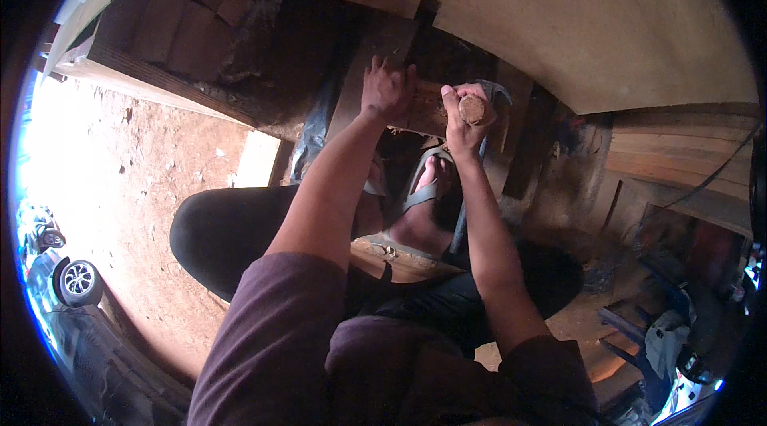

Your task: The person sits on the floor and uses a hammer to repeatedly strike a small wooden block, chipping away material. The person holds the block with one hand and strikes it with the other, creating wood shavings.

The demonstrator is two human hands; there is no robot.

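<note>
My left hand [387, 92] lies with fingers spread on a brown wooden piece [427, 110] in front of me. Close to its right, my right hand [463, 126] is wrapped round a wooden-handled tool [472, 110]. The round, pale brown end of the handle faces up toward me; the fist hides most of the rest. A curved metal claw [502, 91] shows just beyond the knuckles, and whether it belongs to the same tool I cannot tell. Below the hands are my feet in grey sandals [419, 194].
A large tan panel [591, 19] rises at the far side. Stacked boards [671, 142] stand right, dark blocks [176, 19] far left. A pale block [257, 156] lies on the dirt floor [184, 154]. Vehicle wheel [80, 282] at left; dark clutter [671, 330] at lower right.
</note>
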